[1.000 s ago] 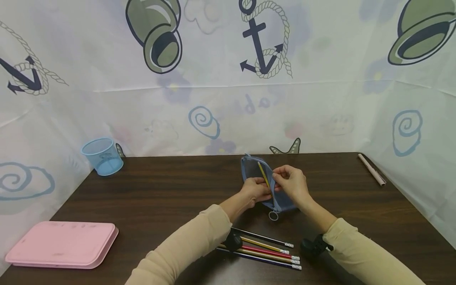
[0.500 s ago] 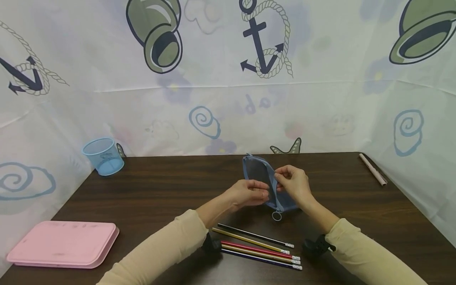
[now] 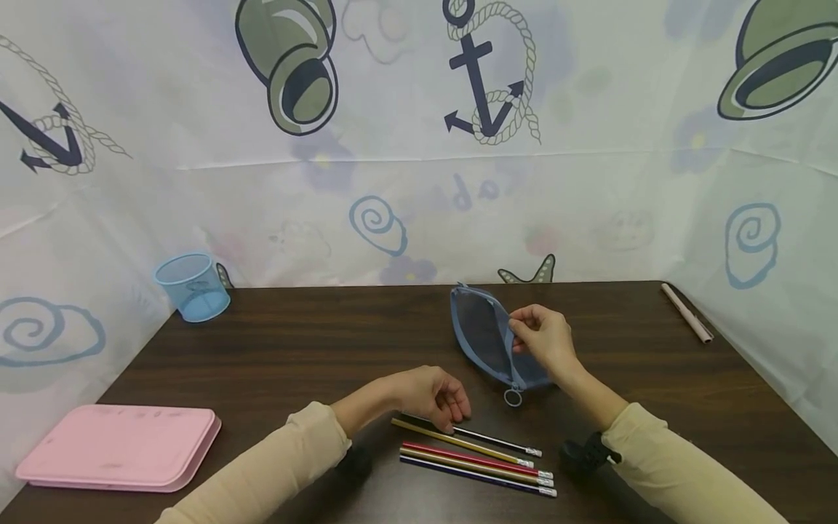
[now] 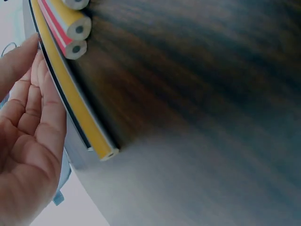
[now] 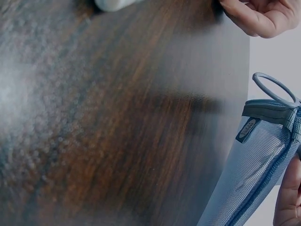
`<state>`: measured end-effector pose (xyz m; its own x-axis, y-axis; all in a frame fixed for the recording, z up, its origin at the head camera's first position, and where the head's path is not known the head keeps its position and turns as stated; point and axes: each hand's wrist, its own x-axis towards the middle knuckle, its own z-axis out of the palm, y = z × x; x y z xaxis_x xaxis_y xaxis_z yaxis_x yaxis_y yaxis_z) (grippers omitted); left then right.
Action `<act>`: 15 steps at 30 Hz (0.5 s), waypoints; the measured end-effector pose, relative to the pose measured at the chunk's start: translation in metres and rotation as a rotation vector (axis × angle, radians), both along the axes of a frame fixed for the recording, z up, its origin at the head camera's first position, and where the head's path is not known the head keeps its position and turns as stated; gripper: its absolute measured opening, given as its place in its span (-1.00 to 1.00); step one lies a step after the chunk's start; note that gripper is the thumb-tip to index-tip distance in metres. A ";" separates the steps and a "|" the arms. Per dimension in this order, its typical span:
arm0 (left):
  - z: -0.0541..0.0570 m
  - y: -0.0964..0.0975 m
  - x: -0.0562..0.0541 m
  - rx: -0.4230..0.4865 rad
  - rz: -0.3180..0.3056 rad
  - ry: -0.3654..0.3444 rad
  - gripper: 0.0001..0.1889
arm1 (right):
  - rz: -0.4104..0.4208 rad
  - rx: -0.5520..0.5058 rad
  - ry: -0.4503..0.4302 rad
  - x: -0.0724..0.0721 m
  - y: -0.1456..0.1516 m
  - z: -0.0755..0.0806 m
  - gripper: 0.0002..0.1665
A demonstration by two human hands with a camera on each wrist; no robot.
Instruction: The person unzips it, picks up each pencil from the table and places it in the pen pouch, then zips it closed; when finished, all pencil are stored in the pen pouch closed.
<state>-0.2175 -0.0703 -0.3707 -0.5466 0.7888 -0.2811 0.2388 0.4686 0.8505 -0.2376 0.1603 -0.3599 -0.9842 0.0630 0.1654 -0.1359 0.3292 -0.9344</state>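
Note:
Several pencils lie side by side on the dark wood table in the head view: a black pencil farthest back, a yellow pencil, a red pencil and others in front. My left hand is over the black pencil, fingers loosely bent; whether the fingertips touch it I cannot tell. My right hand pinches the near edge of the opening of a blue mesh zip pouch, which gapes toward the left. A ring pull hangs at its front end, also visible in the right wrist view.
A light blue mesh cup stands at the back left of the table. In front of it lies a pink case. A pale pinkish rod lies by the right edge. Printed cloth hangs behind the table.
My left hand let go of a yellow pencil inside the pouch, came out, and moved left and down to the black pencil. My right hand keeps its pinch on the pouch edge.

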 end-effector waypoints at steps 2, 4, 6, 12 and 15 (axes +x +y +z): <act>0.002 0.001 0.001 -0.024 -0.026 0.070 -0.78 | -0.003 0.001 0.007 0.000 0.000 0.000 -0.81; 0.003 0.001 0.001 -0.040 -0.050 0.118 -0.78 | -0.004 0.003 0.012 0.000 0.001 0.000 -0.81; 0.004 0.001 0.001 -0.055 -0.075 0.170 -0.78 | -0.004 0.005 0.014 0.000 0.001 0.000 -0.81; 0.007 -0.003 -0.004 -0.124 -0.181 0.411 -0.79 | -0.012 -0.002 0.009 0.000 0.001 0.000 -0.81; 0.014 -0.008 -0.008 -0.125 -0.215 0.411 -0.80 | -0.014 -0.006 0.008 0.000 0.002 0.000 -0.81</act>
